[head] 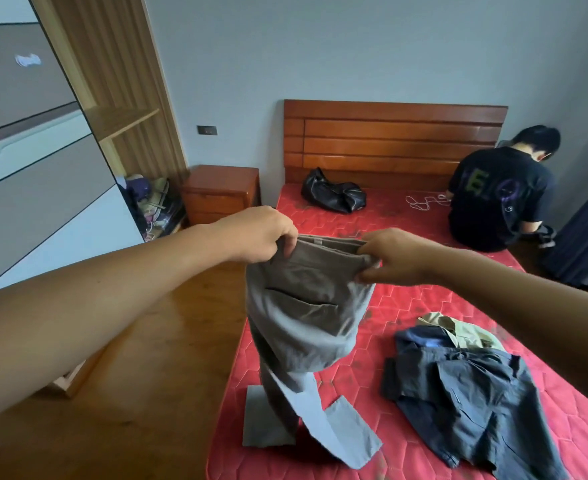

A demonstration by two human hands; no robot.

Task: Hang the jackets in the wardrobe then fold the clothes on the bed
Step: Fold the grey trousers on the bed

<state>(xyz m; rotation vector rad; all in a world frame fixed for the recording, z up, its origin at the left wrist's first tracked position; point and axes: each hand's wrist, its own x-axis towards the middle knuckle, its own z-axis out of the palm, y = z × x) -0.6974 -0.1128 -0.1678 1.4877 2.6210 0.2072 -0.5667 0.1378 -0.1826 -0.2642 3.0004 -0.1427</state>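
I hold up grey trousers (pixel 303 323) by the waistband over the left part of the red mattress (pixel 406 306). My left hand (pixel 261 235) pinches the waistband's left end, and my right hand (pixel 393 254) grips its right end. The legs hang down, and their cuffs lie crumpled on the mattress near its front left edge. A dark navy garment (pixel 465 400) lies spread on the mattress to the right, with a pale olive garment (pixel 458 329) partly under it. The wardrobe (pixel 25 150) stands at the left.
A black bag (pixel 330 194) and a white cable (pixel 424 202) lie near the wooden headboard (pixel 393 140). A person in a black shirt (pixel 500 195) sits on the bed's far right corner. A wooden nightstand (pixel 219 194) stands left of the bed, on wooden floor (pixel 140 393).
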